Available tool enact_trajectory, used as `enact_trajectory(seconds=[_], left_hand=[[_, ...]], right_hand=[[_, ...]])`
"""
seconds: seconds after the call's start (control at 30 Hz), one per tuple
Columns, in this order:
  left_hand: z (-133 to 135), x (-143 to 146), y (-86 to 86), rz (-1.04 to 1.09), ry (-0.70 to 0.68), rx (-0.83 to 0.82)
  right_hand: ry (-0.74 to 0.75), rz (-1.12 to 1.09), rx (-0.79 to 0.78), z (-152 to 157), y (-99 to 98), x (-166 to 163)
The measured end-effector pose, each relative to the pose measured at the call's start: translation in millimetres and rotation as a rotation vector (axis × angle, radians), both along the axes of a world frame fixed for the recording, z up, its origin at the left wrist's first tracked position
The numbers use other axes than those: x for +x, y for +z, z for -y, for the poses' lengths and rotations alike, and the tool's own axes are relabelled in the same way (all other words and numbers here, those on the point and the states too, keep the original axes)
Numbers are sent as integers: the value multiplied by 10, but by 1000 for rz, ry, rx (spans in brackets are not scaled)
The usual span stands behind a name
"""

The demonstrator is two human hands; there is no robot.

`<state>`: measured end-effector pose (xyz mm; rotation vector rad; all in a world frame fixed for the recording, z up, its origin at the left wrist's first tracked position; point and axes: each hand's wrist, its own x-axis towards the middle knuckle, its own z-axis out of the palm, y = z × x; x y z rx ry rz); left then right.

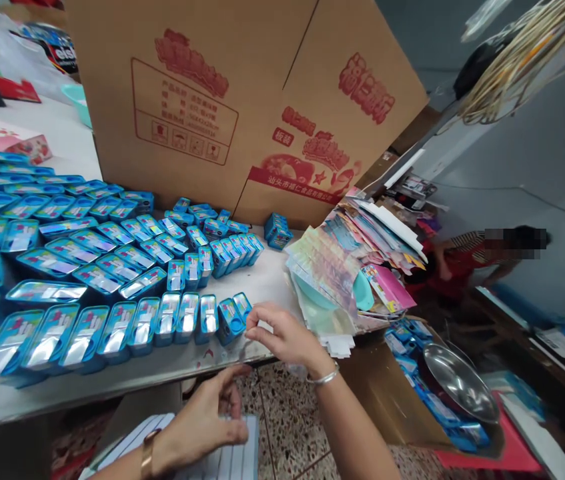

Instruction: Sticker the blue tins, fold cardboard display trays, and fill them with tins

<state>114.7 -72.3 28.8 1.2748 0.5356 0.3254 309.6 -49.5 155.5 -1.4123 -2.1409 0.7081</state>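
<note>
Rows of small blue plastic boxes (145,323) with clear, shiny lids stand on the white table (272,280). My right hand (282,333) is at the right end of the front row, thumb and fingers curved with a gap between them. Its fingertips are beside the last blue box (242,307); whether they touch it I cannot tell. Below the table edge, my left hand (212,410) hangs with bent fingers apart and nothing visible in it. Under that hand lies a white striped surface (232,453).
A large cardboard carton (242,100) stands behind the boxes. Paper sheets and packets (377,233) are stacked to the right. Lower right, an open carton (387,393) holds blue packs and a metal bowl (459,380). Another person (457,260) bends over farther back.
</note>
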Motion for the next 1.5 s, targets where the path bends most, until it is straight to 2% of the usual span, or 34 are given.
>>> enact_trajectory(seconds=[0.1, 0.23, 0.37, 0.47, 0.77, 1.13, 1.33, 1.5], left_hand=[[-32, 174, 60, 106, 101, -26], [-103, 422, 48, 15, 330, -42], [-85, 590, -54, -26, 477, -85], [-83, 648, -100, -25, 538, -86], [-162, 739, -74, -83, 659, -53], [-191, 722, -264, -151, 712, -10], [-230, 680, -323, -209, 722, 16], [-278, 653, -492, -237, 708, 0]], right_hand=[[142, 55, -20, -206, -51, 82], [268, 118, -63, -417, -196, 159], [314, 157, -75, -548, -312, 217], [297, 190, -36, -600, -364, 239], [249, 221, 115, -703, -518, 257], [283, 103, 84, -811, -753, 238], [220, 32, 56, -841, -843, 212], [181, 6, 56, -839, -867, 184]])
